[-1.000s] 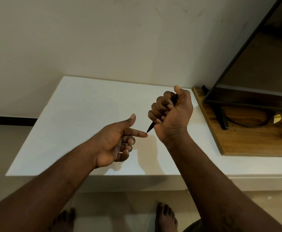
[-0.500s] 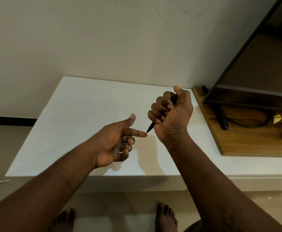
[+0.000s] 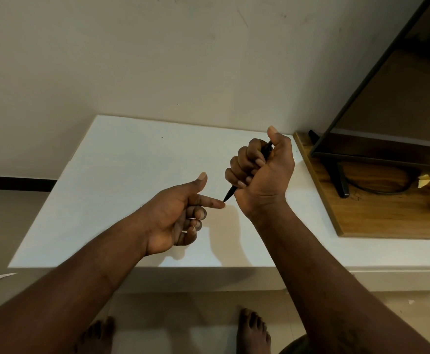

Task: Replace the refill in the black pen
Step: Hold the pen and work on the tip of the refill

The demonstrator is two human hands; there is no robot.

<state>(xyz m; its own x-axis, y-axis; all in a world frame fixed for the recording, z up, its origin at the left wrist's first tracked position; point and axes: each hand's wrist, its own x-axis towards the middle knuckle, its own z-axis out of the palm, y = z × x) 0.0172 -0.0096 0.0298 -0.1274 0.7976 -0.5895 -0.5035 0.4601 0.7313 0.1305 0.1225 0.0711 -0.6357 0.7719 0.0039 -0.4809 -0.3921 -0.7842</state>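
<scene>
One fist does the holding: grips the black pen [image 3: 230, 194] in the right hand [image 3: 262, 175], four fingers wrapped round the barrel, thumb standing up beside the top end. Leaves only two short bits of pen showing, the upper end by the thumb and the pointed tip below the little finger. Aims that tip down at the end of the left forefinger, touching or just short of it; cannot tell which. Holds the left hand [image 3: 175, 218] palm-up, forefinger straight, thumb raised, three fingers curled over the palm; cannot tell whether anything lies under them. Below both, a white platform [image 3: 122, 175] against the wall. To the right, a wooden board [image 3: 387, 215] under a dark screen [image 3: 387, 111]. Nearer, bare feet [image 3: 253, 330] on the floor.
</scene>
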